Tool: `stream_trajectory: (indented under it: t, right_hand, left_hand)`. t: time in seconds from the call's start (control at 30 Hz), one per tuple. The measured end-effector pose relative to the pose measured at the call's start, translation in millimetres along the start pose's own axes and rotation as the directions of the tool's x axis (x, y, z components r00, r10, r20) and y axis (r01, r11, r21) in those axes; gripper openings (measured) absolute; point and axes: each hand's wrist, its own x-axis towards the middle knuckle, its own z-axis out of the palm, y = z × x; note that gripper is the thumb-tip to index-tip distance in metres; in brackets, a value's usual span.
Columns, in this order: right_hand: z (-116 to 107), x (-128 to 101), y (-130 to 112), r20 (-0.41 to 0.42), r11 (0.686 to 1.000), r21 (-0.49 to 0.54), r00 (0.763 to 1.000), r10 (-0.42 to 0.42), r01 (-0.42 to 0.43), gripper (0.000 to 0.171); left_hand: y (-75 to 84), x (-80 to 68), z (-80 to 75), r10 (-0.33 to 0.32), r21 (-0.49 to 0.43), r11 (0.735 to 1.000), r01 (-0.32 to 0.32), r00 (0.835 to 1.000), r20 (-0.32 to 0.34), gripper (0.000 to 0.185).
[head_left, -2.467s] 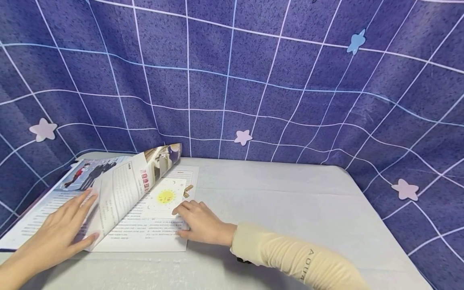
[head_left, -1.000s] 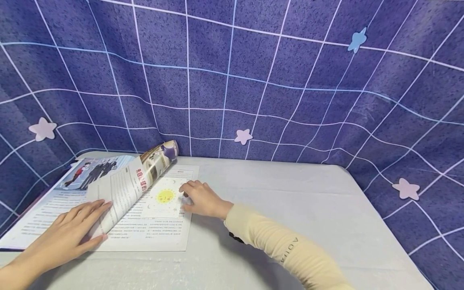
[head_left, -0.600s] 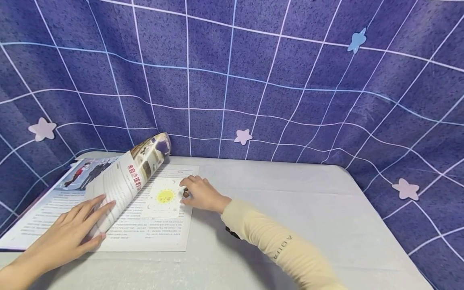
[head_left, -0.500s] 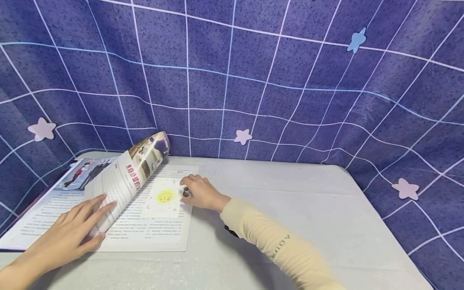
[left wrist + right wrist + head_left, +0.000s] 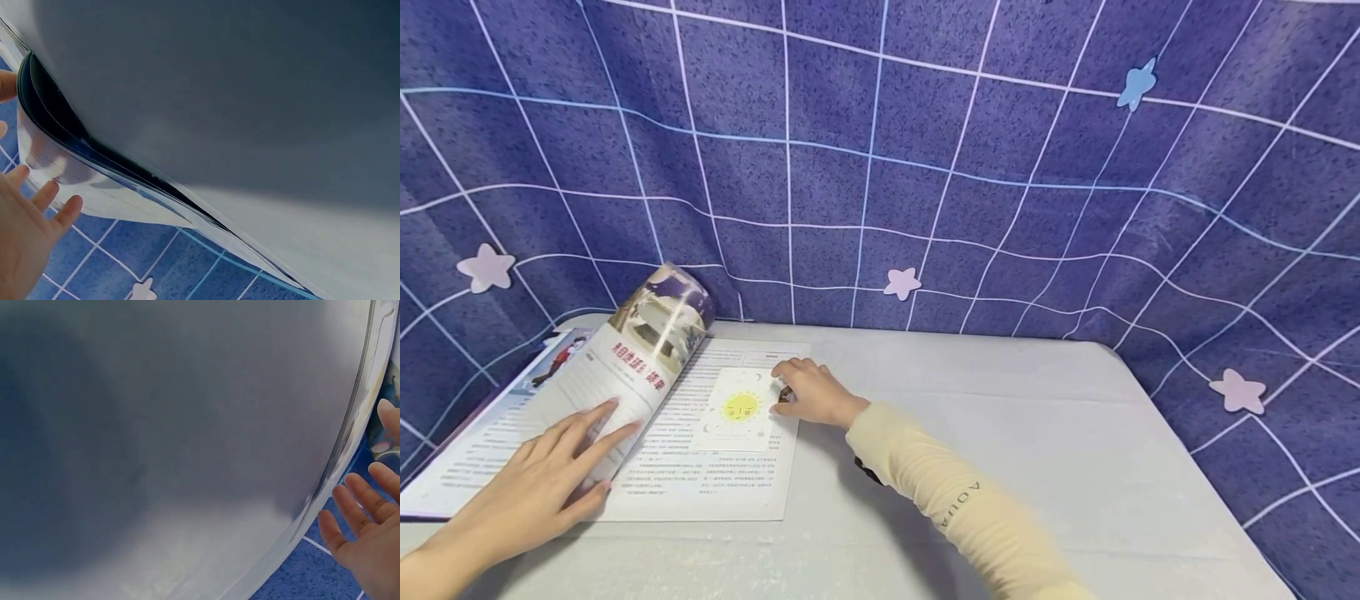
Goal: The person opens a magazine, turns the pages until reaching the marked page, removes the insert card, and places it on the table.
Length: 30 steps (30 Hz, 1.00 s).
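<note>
Left hand (image 5: 542,487): fingers straight, pressing the curled pages (image 5: 640,350) of the magazine (image 5: 715,475).
Right hand (image 5: 808,392): loosely curled on the sun card (image 5: 739,407); grip unclear.
Tabletop (image 5: 1000,417): grey.

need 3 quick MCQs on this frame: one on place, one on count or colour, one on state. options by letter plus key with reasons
1. Where does the sun card lie?
A. on the right-hand page of the open magazine
B. on the bare table
C. pinned to the backdrop

2. How many paper stars show on the backdrop in the head view?
A. two
B. four
C. six

3. How is the left hand?
A. fingers straight, pressing down a curled page
B. closed into a fist on the table
C. raised in the air, touching nothing

Key:
1 A, the card sits on the printed page beside the right hand.
2 B, one at far left, one in the middle, one blue at upper right, one at lower right.
3 A, its flat fingers rest on the bent-over leaves.
</note>
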Motion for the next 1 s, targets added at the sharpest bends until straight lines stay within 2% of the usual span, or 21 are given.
stream_trajectory:
  t: [0.17,0.43,0.8,1.0]
  right_hand:
    - [2.9,5.2,2.4,0.017,0.999,-0.001,0.999,0.032,-0.032,0.056]
    - [6.0,11.2,3.6,0.043,0.998,0.012,0.997,0.069,-0.069,0.060]
    - [10.3,15.0,5.3,0.023,0.996,0.025,0.996,0.087,-0.088,0.063]
    - [10.1,15.5,4.7,0.029,0.995,0.029,0.995,0.092,-0.093,0.065]
  left_hand:
    - [-2.3,-2.2,1.0,0.000,0.000,1.000,0.000,1.000,-0.008,0.059]
    - [-6.4,-7.3,1.4,0.000,0.012,1.000,-0.001,1.000,0.023,0.056]
    - [-8.5,-12.0,2.1,-0.065,0.018,0.998,0.064,0.994,0.085,0.058]
    - [-9.4,-11.6,2.7,-0.106,0.027,0.994,0.104,0.984,0.141,0.064]
